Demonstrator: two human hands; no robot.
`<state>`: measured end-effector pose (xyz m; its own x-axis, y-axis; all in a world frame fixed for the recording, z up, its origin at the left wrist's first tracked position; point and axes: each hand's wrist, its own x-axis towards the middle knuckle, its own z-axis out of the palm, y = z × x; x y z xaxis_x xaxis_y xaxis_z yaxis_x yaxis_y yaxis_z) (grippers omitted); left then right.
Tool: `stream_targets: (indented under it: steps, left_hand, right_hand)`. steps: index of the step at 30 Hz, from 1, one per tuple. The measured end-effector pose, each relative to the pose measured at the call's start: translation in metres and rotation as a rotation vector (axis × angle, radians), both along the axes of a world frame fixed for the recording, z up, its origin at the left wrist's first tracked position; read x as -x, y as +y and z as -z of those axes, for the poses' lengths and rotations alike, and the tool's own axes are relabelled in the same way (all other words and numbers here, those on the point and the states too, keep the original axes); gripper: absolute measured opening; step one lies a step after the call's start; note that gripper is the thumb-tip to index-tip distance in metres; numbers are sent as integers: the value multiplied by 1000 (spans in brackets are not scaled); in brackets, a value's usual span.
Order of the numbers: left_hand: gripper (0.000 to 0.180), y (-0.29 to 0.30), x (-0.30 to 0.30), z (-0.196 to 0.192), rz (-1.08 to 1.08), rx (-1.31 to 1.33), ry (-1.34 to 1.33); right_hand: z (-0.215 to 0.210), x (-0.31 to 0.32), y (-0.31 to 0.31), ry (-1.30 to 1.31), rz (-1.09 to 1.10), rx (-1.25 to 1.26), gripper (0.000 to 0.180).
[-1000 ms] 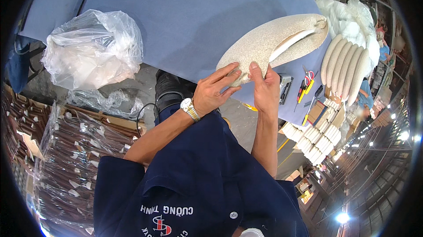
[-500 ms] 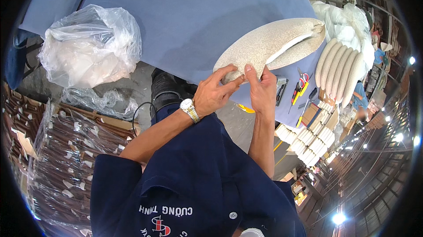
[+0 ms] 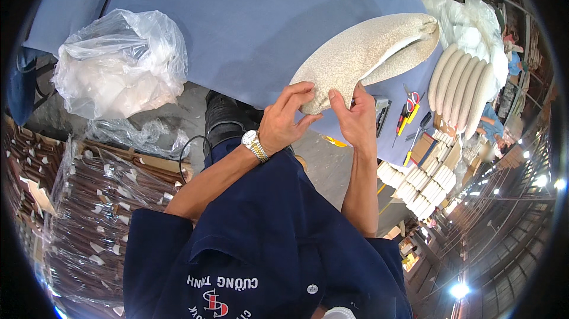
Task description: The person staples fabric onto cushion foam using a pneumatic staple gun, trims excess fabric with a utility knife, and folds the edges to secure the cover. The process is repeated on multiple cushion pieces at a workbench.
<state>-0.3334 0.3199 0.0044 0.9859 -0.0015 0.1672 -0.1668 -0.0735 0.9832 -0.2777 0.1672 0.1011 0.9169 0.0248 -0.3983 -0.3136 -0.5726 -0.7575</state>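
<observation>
Clear plastic bag [image 3: 121, 61] sits at the near left edge of the blue bench [image 3: 255, 17], stuffed with white crumpled material. The beige fabric cushion cover [image 3: 361, 58] lies toward the near right edge, its lower end overhanging. The left hand [image 3: 284, 120] and right hand [image 3: 355, 120] both pinch that end, each grip closed on the fabric. Between bag and cover the bench surface lies open. Scissors [image 3: 409, 106] rest by the right edge.

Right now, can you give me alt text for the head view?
Both hands, left hand and right hand, pinch the near end of a beige fabric cushion lying on a blue table. A clear plastic bag sits left; scissors lie right.
</observation>
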Motion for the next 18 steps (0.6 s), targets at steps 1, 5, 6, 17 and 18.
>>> stream_targets:
  steps: [1, 5, 6, 17, 18]
  left_hand:
    - [60, 2, 0, -4, 23, -3, 33]
    - [58, 4, -5, -6, 67, -73, -11]
    - [56, 4, -6, -7, 63, -86, -32]
    - [52, 15, -9, 0, 42, -119, -26]
    - [55, 17, -8, -2, 71, -77, 66]
  right_hand:
    - [1, 1, -1, -11, 13, -24, 20]
    - [7, 6, -3, -68, 39, -96, 20]
    - [9, 8, -3, -86, 42, -107, 20]
    - [39, 18, 15, -249, 164, -230, 20]
    - [40, 19, 15, -224, 175, -195, 20]
